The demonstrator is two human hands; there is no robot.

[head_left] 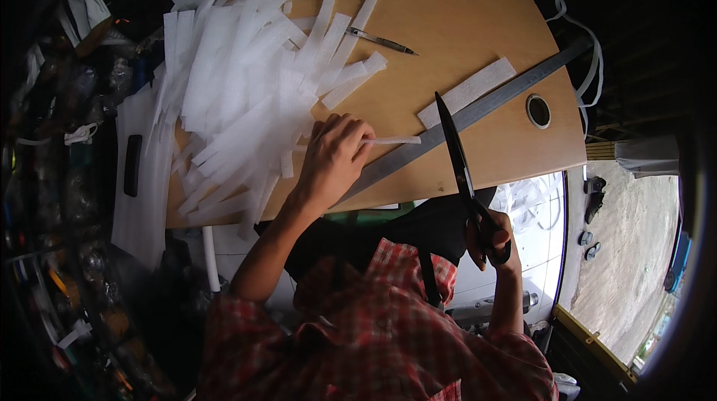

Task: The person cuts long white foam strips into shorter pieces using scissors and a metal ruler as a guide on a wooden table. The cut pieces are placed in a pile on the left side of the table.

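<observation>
The narrow white strip (pixel 390 140) lies flat on the desk (pixel 448 13), near its six o'clock edge, its one end pinned under the fingertips of my left hand (pixel 336 158) and its free end pointing toward three o'clock, touching the long metal ruler (pixel 478 111). My left hand presses down, fingers curled, holding nothing else. My right hand (pixel 493 237) is clenched through the handles of the black scissors (pixel 457 154), whose blades point toward twelve o'clock, tip above the ruler; I judge them nearly closed.

To cut cleanly, I think I should keep the strip taut and flat, fingers well back from the blade line, and square the blades across the strip before closing.

At nine o'clock from my left hand sprawls the heap of cut white strips (pixel 246 95). A wider white piece (pixel 467 92) lies just beyond the ruler at one o'clock, a pen (pixel 381 41) at twelve o'clock, and a round cable hole (pixel 538 110) at three o'clock.
</observation>
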